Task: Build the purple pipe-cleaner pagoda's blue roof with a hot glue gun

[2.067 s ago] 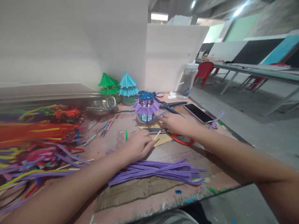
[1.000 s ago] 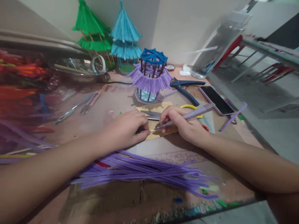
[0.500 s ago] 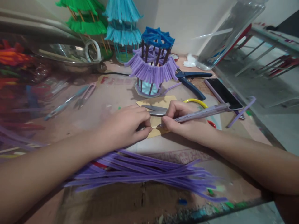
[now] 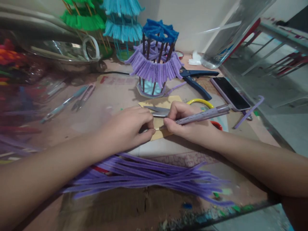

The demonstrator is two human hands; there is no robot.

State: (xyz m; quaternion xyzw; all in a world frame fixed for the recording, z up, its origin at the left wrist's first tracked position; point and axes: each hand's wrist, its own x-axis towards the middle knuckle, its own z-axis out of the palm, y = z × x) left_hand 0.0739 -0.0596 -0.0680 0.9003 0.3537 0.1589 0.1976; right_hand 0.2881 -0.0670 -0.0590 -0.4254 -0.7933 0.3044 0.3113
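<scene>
Grips lilac pen (image 4: 204, 115) in fingers of right hand (image 4: 189, 126); pinches thin stick (image 4: 158, 129) in fingers of left hand (image 4: 131, 126), over yellow paper (image 4: 169, 101), on the near side of scissors (image 4: 160, 114) and purple tower (image 4: 156, 70).

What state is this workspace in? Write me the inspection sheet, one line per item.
Surface: table stained, with coloured flecks along its near edge.
Job's things: pen, pale stick, yellow paper under open scissors; purple strips in a loose pile; purple-and-blue model upright.
Clutter: phone, blue pliers, crumpled white tissue.
Grip: left hand pinches the stick; right hand holds the pen.
Cables: one thin dark cord behind the work area; ends unclear.
Surroundings: pale wall behind; second table beyond, at right.
</scene>
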